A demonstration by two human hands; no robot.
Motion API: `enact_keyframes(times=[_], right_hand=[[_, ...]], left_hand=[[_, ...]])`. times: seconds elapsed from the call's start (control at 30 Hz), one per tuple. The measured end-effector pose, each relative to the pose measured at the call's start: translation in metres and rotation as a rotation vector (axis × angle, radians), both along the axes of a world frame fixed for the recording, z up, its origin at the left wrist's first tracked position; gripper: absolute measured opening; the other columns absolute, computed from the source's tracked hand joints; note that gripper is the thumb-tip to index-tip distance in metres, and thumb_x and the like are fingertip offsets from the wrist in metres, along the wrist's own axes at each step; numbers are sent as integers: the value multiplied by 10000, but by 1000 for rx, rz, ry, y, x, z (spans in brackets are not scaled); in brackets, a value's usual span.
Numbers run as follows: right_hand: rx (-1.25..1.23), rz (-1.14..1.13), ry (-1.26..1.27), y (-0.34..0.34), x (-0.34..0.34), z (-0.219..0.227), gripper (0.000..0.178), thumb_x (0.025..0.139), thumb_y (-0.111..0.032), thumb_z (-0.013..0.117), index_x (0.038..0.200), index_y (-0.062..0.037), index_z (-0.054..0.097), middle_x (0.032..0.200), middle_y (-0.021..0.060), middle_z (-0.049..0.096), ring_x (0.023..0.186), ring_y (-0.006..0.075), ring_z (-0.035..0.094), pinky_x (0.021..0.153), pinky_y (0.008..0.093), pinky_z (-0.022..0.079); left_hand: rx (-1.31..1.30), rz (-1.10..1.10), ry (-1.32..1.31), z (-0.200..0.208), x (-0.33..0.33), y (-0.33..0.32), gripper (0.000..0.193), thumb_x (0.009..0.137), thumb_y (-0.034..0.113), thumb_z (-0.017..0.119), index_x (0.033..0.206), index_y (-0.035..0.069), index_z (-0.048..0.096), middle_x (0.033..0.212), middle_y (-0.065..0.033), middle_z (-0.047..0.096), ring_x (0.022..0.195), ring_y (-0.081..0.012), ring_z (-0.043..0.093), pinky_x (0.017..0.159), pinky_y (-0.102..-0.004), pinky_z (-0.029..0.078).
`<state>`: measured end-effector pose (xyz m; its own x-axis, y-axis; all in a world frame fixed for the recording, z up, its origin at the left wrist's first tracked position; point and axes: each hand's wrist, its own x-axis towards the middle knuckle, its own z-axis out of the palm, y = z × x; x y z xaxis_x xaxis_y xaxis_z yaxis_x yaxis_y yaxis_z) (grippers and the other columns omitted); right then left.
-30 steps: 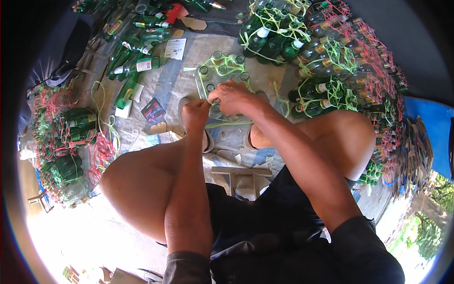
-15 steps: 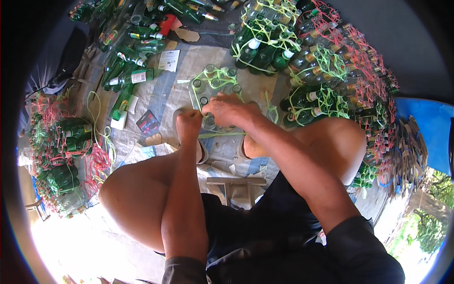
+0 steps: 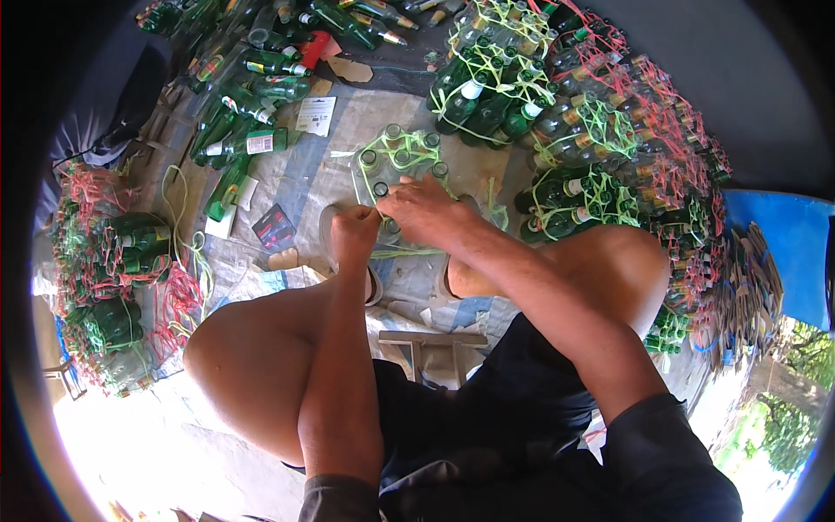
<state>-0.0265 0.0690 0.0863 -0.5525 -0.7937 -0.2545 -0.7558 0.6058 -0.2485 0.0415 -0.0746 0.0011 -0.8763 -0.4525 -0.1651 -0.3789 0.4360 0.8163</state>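
A bundle of clear glass bottles (image 3: 369,178) stands upright on the ground between my feet, its necks wound with light green twine (image 3: 423,151). At the bundle's near left edge, my left hand (image 3: 354,233) is closed in a fist on the twine. Beside it, my right hand (image 3: 421,212) reaches over the near bottles with fingers pinched on the twine, close to an open bottle mouth. The two hands almost touch. My right hand hides the near right bottles and most of the twine between the fingers. More green twine (image 3: 407,254) lies just below the hands.
Tied green bottles (image 3: 578,196) stand close on the right, with more netted bundles behind. Loose green bottles (image 3: 248,143) lie at the far left. Pink twine (image 3: 178,300) is heaped at left. A small wooden stool (image 3: 432,339) sits between my legs. Another person's dark-clothed leg (image 3: 113,104) is far left.
The view has shifted slightly, so the bundle sits a little lower and to the right. Both hands keep their closed grip at the same edge, with only a small movement of the right fingers.
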Motion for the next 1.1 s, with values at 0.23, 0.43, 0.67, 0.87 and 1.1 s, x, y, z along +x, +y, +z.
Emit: enact_keyframes(times=[0.23, 0.43, 0.67, 0.87, 1.1], right_hand=[[-98, -9, 183, 7, 1, 6, 138, 749, -91, 668, 870, -123, 727, 1003, 68, 637, 1081, 251, 569, 847, 432, 448], [-71, -16, 173, 14, -5, 19, 129, 686, -105, 694, 805, -99, 745, 1034, 70, 604, 1089, 267, 546, 874, 409, 448], [-56, -75, 116, 20, -10, 37, 184, 685, -196, 702, 801, -60, 747, 1021, 93, 611, 1058, 285, 547, 879, 407, 438], [-53, -138, 128, 32, -13, 33, 187, 689, -190, 700, 798, -45, 744, 1030, 96, 612, 1074, 281, 541, 867, 408, 436], [-173, -190, 279, 44, -18, 19, 105, 677, -133, 639, 639, -35, 648, 847, 111, 603, 883, 324, 574, 760, 441, 465]], left_hand=[[-12, -25, 19, 5, -5, 1, 204, 762, 221, 728, 765, 18, 722, 613, -192, 604, 549, -234, 638, 557, -383, 476], [94, -19, 81, 28, -5, 11, 332, 805, 240, 747, 668, -41, 636, 507, -93, 468, 493, -115, 446, 486, -348, 376], [118, -16, 97, 27, -4, 8, 424, 852, 293, 746, 640, -45, 603, 498, -41, 377, 498, -94, 360, 461, -334, 333], [163, -35, 157, 27, -5, 8, 418, 881, 271, 691, 642, -49, 566, 519, -40, 348, 523, -87, 342, 464, -342, 318], [263, -61, 166, 20, -8, 13, 339, 873, 228, 653, 685, -47, 590, 525, -105, 418, 515, -110, 402, 482, -353, 370]])
